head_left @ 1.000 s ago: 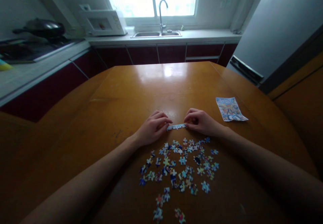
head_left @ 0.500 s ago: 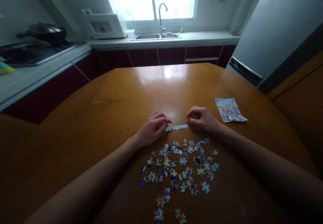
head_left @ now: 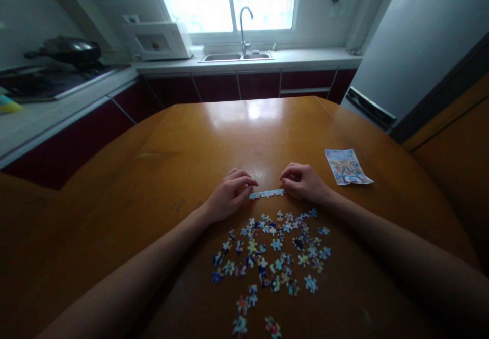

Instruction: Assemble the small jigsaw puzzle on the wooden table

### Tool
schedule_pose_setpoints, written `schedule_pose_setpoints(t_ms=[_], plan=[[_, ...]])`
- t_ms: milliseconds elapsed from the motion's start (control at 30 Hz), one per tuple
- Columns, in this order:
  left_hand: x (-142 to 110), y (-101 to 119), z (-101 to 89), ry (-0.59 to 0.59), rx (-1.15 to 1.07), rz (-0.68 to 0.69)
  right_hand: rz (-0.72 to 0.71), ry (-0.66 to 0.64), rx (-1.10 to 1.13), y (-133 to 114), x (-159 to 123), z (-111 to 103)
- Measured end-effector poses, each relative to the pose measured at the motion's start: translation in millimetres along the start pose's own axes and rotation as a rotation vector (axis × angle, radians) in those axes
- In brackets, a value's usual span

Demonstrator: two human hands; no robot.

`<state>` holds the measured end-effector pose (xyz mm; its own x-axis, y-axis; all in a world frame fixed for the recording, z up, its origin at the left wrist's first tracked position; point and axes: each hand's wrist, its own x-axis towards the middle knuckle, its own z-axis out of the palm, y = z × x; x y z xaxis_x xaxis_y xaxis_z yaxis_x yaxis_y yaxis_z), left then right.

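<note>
A narrow strip of joined jigsaw puzzle pieces [head_left: 267, 194], pale blue and white, lies on the wooden table between my hands. My left hand [head_left: 229, 193] rests at its left end, fingers stretched out and thumb apart from them, the thumb by the strip's end. Curled at the other end is my right hand [head_left: 303, 181], its fingers bent in and fingertips close to or touching the strip; whether a piece is in them is hidden. Nearer to me, many loose jigsaw puzzle pieces [head_left: 275, 244] lie scattered in mixed colours.
A creased, printed picture sheet [head_left: 348, 167] lies right of my right hand. The wooden table [head_left: 244, 130] reaches toward a counter with a sink [head_left: 223, 57] and a microwave [head_left: 156, 41]. A pan [head_left: 71, 49] sits on the stove at left; a fridge [head_left: 416, 48] stands at right.
My right hand has shifted slightly left, closer to the strip's right end. My left hand, the strip and the loose pieces look the same.
</note>
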<state>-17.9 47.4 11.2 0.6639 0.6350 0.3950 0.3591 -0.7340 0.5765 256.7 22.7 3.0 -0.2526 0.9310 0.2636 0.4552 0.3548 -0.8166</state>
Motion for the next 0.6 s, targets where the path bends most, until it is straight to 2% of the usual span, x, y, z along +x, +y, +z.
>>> schedule_pose_setpoints(t_ms=[100,200,367,600], plan=[[0,-2,-2.5,0.002,-0.026,-0.085,-0.031,0.082,0.007,3,0,-7],[0,0,-5.8,-0.057,-0.018,-0.135,-0.069,-0.003,-0.036,3,-3,-13],[-3,2,-11.1,-0.131,0.096,-0.125,-0.099,-0.172,-0.129,-1,-6,-15],[-4,-1,-11.5,-0.168,0.128,-0.074,-0.137,-0.199,-0.207,-4,-6,-14]])
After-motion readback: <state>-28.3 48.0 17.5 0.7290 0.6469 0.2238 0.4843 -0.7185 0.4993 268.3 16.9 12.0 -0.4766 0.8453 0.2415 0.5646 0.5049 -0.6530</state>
